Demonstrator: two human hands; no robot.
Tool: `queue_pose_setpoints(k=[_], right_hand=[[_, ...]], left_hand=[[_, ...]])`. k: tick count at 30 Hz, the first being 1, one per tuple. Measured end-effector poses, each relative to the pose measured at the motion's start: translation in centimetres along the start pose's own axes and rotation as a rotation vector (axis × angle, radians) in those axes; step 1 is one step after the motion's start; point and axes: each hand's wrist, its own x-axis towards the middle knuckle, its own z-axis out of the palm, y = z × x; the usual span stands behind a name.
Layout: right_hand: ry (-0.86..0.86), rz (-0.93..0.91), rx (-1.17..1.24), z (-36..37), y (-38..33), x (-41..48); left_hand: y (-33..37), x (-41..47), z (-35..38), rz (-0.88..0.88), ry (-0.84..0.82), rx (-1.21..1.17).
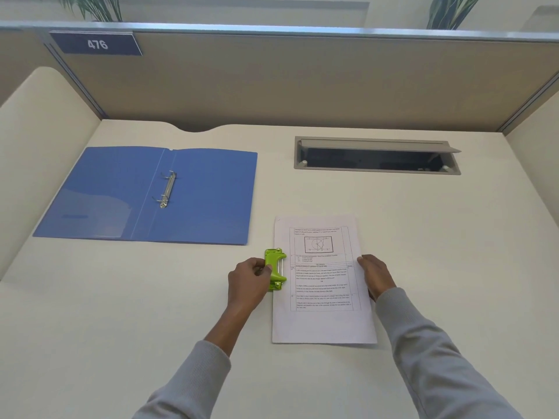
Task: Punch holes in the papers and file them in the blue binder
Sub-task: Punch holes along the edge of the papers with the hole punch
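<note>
Left hand (249, 278) grips the green hole punch (276, 270) at the left edge of the papers (323, 322), while the right hand (376, 275) lies flat and open on their right edge, pinning them to the bench (423, 237). Up to the left, well apart, the blue binder (121, 195) lies open, its rings (168, 190) parted

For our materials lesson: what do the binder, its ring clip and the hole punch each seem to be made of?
Open blue binder: likely flexible plastic, semi-glossy, showing soft reflections. Silver ring clip: metal, with bright shiny highlights. Small lime-green hole punch: apparently moulded plastic body, smooth uniform colour, with silvery, probably metal, parts.
</note>
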Motion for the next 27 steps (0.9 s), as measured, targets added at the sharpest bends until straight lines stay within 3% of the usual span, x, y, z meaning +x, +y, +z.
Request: queue_pose_setpoints(k=[11,27], right_hand=[[0.117,-0.044,-0.254,1.3,0.0,-0.4],[0.016,0.014,-0.162,1.2,0.7,-0.1]], left_hand=[[-0.1,0.0,0.1,0.008,0.008,0.025],[0.1,-0.1,-0.4,0.001,-0.013,-0.009]])
